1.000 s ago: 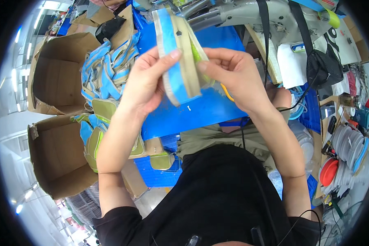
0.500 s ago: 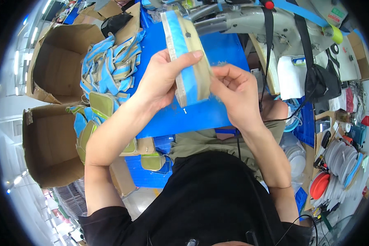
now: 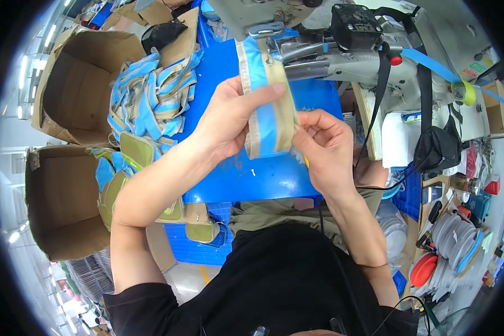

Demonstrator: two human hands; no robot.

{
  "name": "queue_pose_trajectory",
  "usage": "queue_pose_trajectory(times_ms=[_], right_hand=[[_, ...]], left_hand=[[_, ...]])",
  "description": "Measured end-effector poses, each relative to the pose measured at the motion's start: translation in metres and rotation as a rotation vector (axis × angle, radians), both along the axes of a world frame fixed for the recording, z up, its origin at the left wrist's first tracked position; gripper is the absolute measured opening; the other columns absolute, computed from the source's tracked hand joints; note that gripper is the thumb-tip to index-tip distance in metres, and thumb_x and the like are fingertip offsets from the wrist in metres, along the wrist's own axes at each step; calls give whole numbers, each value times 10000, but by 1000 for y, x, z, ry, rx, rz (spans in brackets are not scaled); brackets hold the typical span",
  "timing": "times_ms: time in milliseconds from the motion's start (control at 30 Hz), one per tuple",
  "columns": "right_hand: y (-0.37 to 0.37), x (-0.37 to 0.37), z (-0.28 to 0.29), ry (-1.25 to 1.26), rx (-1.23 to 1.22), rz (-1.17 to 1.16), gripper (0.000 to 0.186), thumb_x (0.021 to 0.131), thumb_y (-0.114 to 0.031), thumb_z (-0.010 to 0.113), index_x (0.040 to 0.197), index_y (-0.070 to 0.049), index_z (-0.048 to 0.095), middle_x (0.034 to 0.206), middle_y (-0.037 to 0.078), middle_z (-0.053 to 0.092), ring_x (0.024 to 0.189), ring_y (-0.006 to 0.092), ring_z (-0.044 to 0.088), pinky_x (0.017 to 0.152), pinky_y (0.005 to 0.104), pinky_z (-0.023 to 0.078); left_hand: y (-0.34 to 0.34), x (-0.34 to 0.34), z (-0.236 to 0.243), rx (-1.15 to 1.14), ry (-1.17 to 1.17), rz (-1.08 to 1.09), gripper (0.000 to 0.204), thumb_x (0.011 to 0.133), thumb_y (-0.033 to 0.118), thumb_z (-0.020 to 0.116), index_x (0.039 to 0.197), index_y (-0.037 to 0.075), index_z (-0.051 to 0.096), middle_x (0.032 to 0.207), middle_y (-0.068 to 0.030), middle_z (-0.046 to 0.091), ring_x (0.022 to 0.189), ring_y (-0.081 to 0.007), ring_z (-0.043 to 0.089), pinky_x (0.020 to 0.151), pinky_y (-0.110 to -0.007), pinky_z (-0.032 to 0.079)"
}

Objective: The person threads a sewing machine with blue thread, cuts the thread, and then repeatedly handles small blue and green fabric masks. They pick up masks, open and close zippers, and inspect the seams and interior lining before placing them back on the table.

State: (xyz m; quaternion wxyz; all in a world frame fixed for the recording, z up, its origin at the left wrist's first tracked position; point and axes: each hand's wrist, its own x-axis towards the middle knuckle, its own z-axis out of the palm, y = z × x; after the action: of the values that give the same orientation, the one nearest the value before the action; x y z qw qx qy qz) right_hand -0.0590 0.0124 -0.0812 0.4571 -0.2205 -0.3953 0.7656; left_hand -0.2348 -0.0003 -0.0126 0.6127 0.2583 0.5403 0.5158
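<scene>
A blue and beige fabric band [image 3: 267, 126] with pale edges is held above a blue work surface [image 3: 235, 185]. My left hand [image 3: 224, 117] is closed on it, thumb lying across the front and the fingers behind, partly hidden. At the band's right edge my right hand [image 3: 326, 147] pinches the beige border between thumb and fingertips. The band's far end reaches the metal parts of a sewing machine [image 3: 341, 67]; whether it touches them I cannot tell.
A heap of blue and beige strips [image 3: 151, 98] lies at the left, beside two open cardboard boxes [image 3: 89, 78]. Olive-green pieces [image 3: 137, 150] are stacked nearer me. Black straps and a black pouch [image 3: 437, 148] hang at the right, above a rack of discs [image 3: 451, 235].
The whole view has shifted, bringing more of the machine into sight. The band's far end now overlaps the machine's metal parts. Both hands keep their hold.
</scene>
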Motion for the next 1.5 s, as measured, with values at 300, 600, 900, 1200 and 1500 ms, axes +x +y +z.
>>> queue_pose_trajectory(times_ms=[300, 600, 900, 1200, 1500], right_hand=[[14, -10, -1, -28, 12, -2, 167, 927, 30, 681, 1090, 62, 689, 974, 82, 739, 855, 90, 680, 791, 239, 540], [28, -23, 7, -74, 22, -45, 161, 924, 20, 679, 1076, 65, 698, 928, 74, 740, 807, 83, 674, 737, 226, 536], [36, -24, 5, -79, 73, -50, 172, 923, 6, 675, 1084, 61, 704, 925, 80, 750, 800, 80, 683, 680, 217, 522], [44, -33, 11, -110, 96, -129, 202, 906, -29, 709, 1086, 63, 708, 946, 95, 749, 839, 112, 689, 756, 255, 545], [38, -38, -11, -271, 505, -432, 234, 830, -69, 774, 1050, -6, 727, 935, 96, 721, 862, 181, 699, 781, 303, 550]], left_hand=[[15, -6, 2, 18, 52, 9, 191, 918, 185, 756, 1032, 60, 668, 884, -37, 717, 719, -110, 703, 644, -289, 599], [28, -18, 3, 45, 97, -21, 230, 909, 188, 773, 1049, 44, 662, 925, -53, 717, 778, -128, 710, 684, -299, 599], [19, -16, -1, 71, 108, -60, 267, 870, 134, 817, 1070, 13, 687, 975, -83, 734, 828, -144, 712, 721, -311, 590], [36, -23, 3, 89, 164, -78, 300, 863, 148, 831, 1078, 3, 680, 966, -73, 724, 864, -151, 708, 758, -303, 575], [19, -34, 4, 83, 141, -98, 316, 952, 159, 728, 1205, -16, 656, 1110, -102, 727, 977, -171, 716, 886, -329, 582]])
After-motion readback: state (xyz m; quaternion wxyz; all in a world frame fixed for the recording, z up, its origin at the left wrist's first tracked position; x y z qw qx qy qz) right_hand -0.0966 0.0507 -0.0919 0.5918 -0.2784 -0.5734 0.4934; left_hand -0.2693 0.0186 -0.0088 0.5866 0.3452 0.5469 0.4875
